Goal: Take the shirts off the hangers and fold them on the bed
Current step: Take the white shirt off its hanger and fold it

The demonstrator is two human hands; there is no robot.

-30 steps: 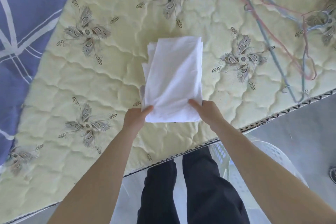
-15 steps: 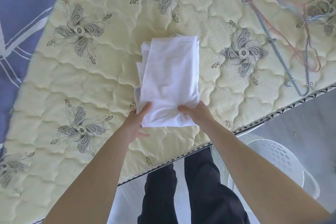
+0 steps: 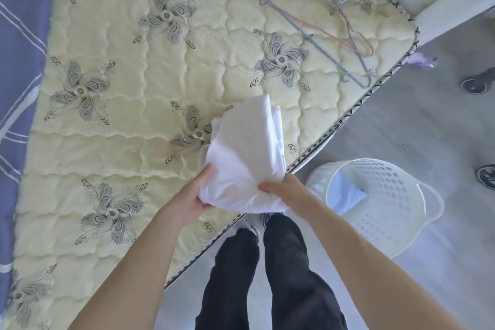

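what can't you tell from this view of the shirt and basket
Head view:
- Left hand and right hand: fingers hidden under the white shirt.
- Pale blue item in the basket: partly behind its wall, unidentifiable.
- Hangers: thin, overlapping, count unclear.

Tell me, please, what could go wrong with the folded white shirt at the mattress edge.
The folded white shirt is gripped only at its near end by the left hand and right hand, so the layers may slip and unfold. It bunches at the grip, which may crease it. Near the pale quilted mattress edge, it could drop to the floor.
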